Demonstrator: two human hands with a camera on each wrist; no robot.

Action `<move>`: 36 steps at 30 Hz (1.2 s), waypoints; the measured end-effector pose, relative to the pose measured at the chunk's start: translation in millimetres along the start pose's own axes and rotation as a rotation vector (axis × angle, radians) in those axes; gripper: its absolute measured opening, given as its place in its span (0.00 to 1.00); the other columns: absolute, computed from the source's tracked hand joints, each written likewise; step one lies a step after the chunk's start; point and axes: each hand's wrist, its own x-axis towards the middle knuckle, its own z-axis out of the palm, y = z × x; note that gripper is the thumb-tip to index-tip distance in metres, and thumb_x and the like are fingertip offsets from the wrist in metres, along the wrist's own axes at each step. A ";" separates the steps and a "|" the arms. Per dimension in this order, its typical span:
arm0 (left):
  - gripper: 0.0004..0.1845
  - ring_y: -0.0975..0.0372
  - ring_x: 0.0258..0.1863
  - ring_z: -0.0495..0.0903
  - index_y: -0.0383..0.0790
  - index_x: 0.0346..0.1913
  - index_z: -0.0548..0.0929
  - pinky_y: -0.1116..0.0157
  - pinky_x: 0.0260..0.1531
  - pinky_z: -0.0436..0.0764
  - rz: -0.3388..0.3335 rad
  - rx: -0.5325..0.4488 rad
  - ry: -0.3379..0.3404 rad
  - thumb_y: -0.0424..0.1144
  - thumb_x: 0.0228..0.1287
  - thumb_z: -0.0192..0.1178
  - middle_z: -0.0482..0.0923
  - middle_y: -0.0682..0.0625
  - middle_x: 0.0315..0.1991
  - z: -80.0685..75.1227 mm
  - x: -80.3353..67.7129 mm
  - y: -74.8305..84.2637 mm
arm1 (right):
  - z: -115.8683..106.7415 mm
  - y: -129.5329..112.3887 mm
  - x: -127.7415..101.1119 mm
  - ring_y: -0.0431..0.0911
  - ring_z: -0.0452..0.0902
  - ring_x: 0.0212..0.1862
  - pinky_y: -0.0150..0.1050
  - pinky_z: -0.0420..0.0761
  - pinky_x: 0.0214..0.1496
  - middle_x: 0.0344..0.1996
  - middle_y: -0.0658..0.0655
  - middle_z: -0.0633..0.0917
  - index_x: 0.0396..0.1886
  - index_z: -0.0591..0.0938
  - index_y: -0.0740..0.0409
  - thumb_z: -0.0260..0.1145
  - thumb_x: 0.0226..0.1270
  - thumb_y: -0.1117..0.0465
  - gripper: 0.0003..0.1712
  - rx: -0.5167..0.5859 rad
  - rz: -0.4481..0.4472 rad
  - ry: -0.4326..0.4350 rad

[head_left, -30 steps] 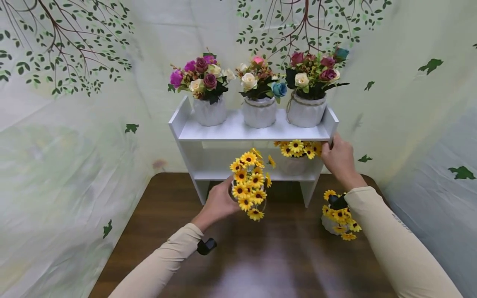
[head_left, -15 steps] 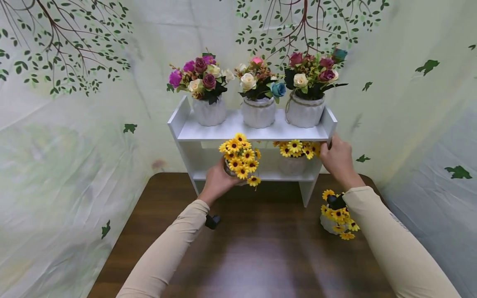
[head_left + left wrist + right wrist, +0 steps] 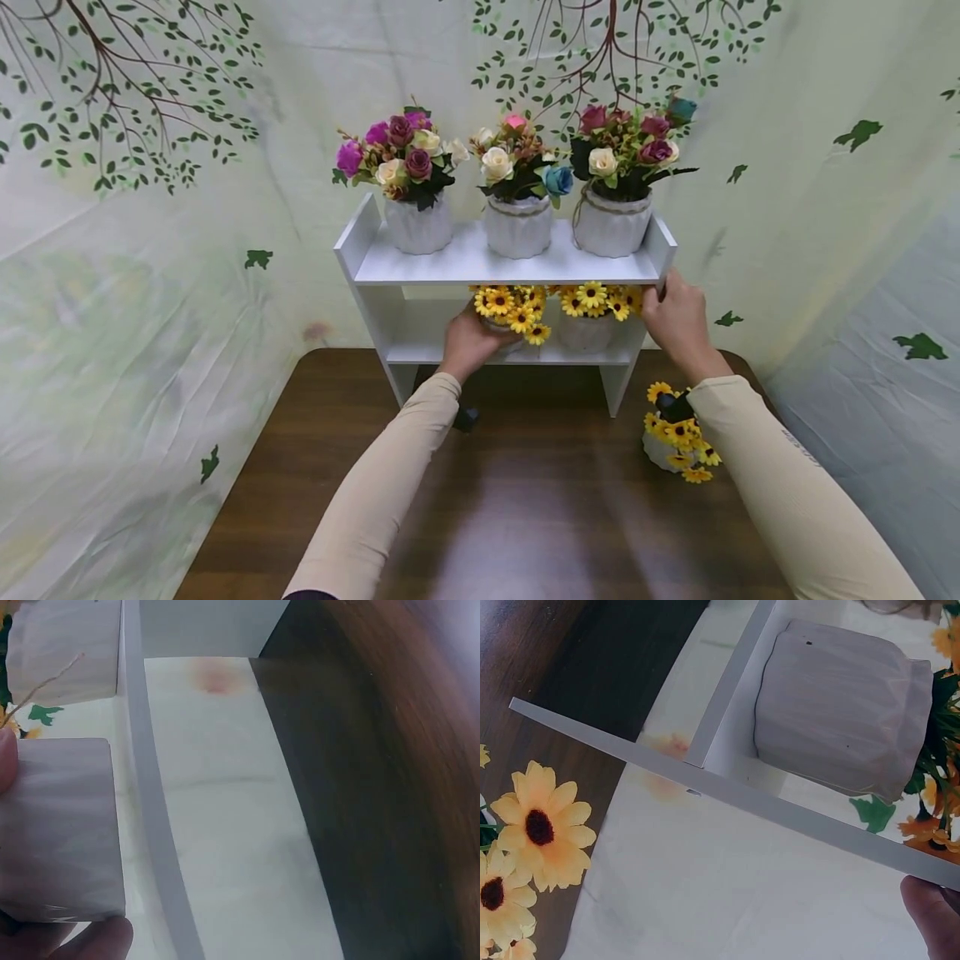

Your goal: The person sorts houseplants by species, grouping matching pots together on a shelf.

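L hand (image 3: 467, 340) wraps fingers round a small white pot of yellow daisies (image 3: 513, 307); pot sits inside the lower tier of the white shelf unit (image 3: 375, 250), about mid-width, just left of a second daisy pot (image 3: 592, 312) already parked at that tier's right end; can't tell if held pot's base touches the lower board or hangs just above it; blooms tuck right under the top board, so pot probably goes in low and level to clear it; L wrist view shows thumb and a fingertip clamped on the pot's ribbed white wall (image 3: 60, 825), shelf edge running beside it.

R hand (image 3: 677, 321) curls on the shelf's top right corner, fingers over the side panel; looks like bracing so the light unit doesn't slide or tip; R wrist view shows only a fingertip on the board edge (image 3: 930, 904).

Pot look: short, matte white, wrinkled/ribbed sides; dense small yellow heads w/ dark centres, plastic-looking, one thin stray stem.

Top board carries 3 white pots of mixed roses (image 3: 517, 167) in a row; a third daisy pot (image 3: 675, 437) stands on the brown table (image 3: 525, 517) nr its right edge, under the R forearm.
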 end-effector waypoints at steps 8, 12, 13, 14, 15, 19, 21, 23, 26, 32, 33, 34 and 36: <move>0.48 0.51 0.63 0.78 0.43 0.68 0.71 0.56 0.64 0.76 -0.119 -0.087 -0.030 0.57 0.43 0.78 0.79 0.45 0.63 16.4 12.9 6.8 | 0.6 -0.3 0.0 0.60 0.80 0.28 0.47 0.76 0.25 0.42 0.78 0.84 0.58 0.75 0.75 0.50 0.72 0.67 0.20 0.001 -0.004 -0.008; 0.49 0.51 0.65 0.77 0.42 0.70 0.69 0.55 0.65 0.75 -0.122 -0.114 -0.043 0.56 0.46 0.77 0.78 0.43 0.65 23.3 16.8 7.8 | 1.4 0.2 0.6 0.60 0.80 0.27 0.46 0.76 0.24 0.43 0.78 0.84 0.59 0.74 0.74 0.50 0.72 0.67 0.21 0.004 0.001 -0.017; 0.49 0.51 0.65 0.77 0.41 0.70 0.68 0.55 0.66 0.75 -0.125 -0.116 -0.047 0.56 0.46 0.77 0.77 0.43 0.65 24.6 17.5 8.2 | 1.6 0.4 0.7 0.59 0.80 0.27 0.46 0.76 0.24 0.44 0.78 0.84 0.60 0.74 0.74 0.50 0.73 0.66 0.21 0.004 0.004 -0.021; 0.49 0.51 0.65 0.77 0.41 0.70 0.68 0.55 0.65 0.75 -0.127 -0.115 -0.049 0.56 0.46 0.76 0.77 0.43 0.65 25.9 18.1 8.3 | 1.9 0.5 0.8 0.59 0.80 0.27 0.45 0.76 0.24 0.44 0.77 0.84 0.60 0.74 0.74 0.50 0.73 0.66 0.21 0.005 0.006 -0.024; 0.48 0.51 0.65 0.77 0.41 0.70 0.68 0.55 0.66 0.75 -0.129 -0.114 -0.051 0.56 0.47 0.76 0.77 0.43 0.65 27.1 18.7 8.4 | 2.2 0.7 0.8 0.59 0.80 0.28 0.45 0.76 0.24 0.44 0.77 0.84 0.60 0.74 0.74 0.50 0.73 0.66 0.21 0.007 0.007 -0.026; 0.48 0.51 0.65 0.77 0.41 0.70 0.68 0.55 0.66 0.75 -0.146 -0.116 -0.060 0.55 0.47 0.76 0.77 0.44 0.65 29.8 19.8 9.4 | 2.5 1.8 0.8 0.59 0.79 0.27 0.43 0.75 0.24 0.44 0.78 0.84 0.59 0.74 0.74 0.50 0.73 0.66 0.21 0.010 0.001 -0.019; 0.49 0.51 0.65 0.76 0.41 0.71 0.67 0.55 0.67 0.74 -0.146 -0.123 -0.073 0.55 0.47 0.76 0.76 0.43 0.66 30.5 20.5 9.9 | 2.1 2.6 0.8 0.59 0.79 0.26 0.43 0.74 0.23 0.43 0.78 0.84 0.59 0.74 0.75 0.51 0.72 0.67 0.21 0.009 -0.005 -0.011; 0.50 0.51 0.66 0.75 0.40 0.72 0.65 0.55 0.68 0.73 -0.147 -0.126 -0.088 0.54 0.48 0.76 0.75 0.42 0.67 26.9 19.8 9.1 | 2.6 0.9 1.0 0.59 0.79 0.25 0.42 0.73 0.22 0.41 0.78 0.84 0.59 0.74 0.75 0.50 0.72 0.67 0.21 0.011 -0.007 -0.009; 0.55 0.49 0.69 0.72 0.36 0.74 0.59 0.55 0.69 0.71 -0.152 -0.127 -0.117 0.54 0.47 0.76 0.71 0.39 0.70 20.1 18.1 6.9 | 2.7 -1.6 1.7 0.59 0.79 0.26 0.41 0.73 0.22 0.40 0.77 0.84 0.58 0.74 0.74 0.50 0.73 0.66 0.20 0.011 -0.004 -0.019; 0.55 0.45 0.74 0.64 0.33 0.77 0.54 0.52 0.71 0.69 -0.129 -0.159 -0.154 0.53 0.54 0.73 0.59 0.36 0.76 -3.0 1.7 0.4 | -1.6 -2.1 0.8 0.59 0.79 0.27 0.40 0.73 0.23 0.39 0.77 0.84 0.57 0.74 0.75 0.50 0.73 0.65 0.19 -0.010 0.030 -0.052; 0.51 0.45 0.73 0.66 0.33 0.76 0.57 0.52 0.70 0.70 -0.109 -0.167 -0.147 0.52 0.57 0.71 0.61 0.37 0.75 -9.1 -3.3 -0.3 | -3.3 -1.7 0.3 0.59 0.79 0.27 0.41 0.74 0.23 0.39 0.78 0.84 0.57 0.73 0.75 0.51 0.73 0.65 0.20 -0.013 0.033 -0.063; 0.45 0.45 0.71 0.68 0.33 0.74 0.61 0.52 0.69 0.71 -0.087 -0.173 -0.136 0.50 0.60 0.69 0.64 0.38 0.74 -15.6 -9.0 -1.1 | -5.5 -1.3 -0.1 0.60 0.80 0.28 0.42 0.74 0.24 0.40 0.78 0.84 0.57 0.73 0.75 0.51 0.73 0.65 0.20 -0.017 0.034 -0.075; 0.34 0.46 0.67 0.73 0.34 0.69 0.70 0.52 0.65 0.75 -0.031 -0.170 -0.101 0.46 0.64 0.65 0.71 0.39 0.69 -30.2 -21.5 -2.8 | -10.8 -1.3 -0.5 0.61 0.80 0.29 0.45 0.76 0.26 0.41 0.78 0.83 0.57 0.73 0.74 0.51 0.73 0.64 0.20 -0.023 0.033 -0.109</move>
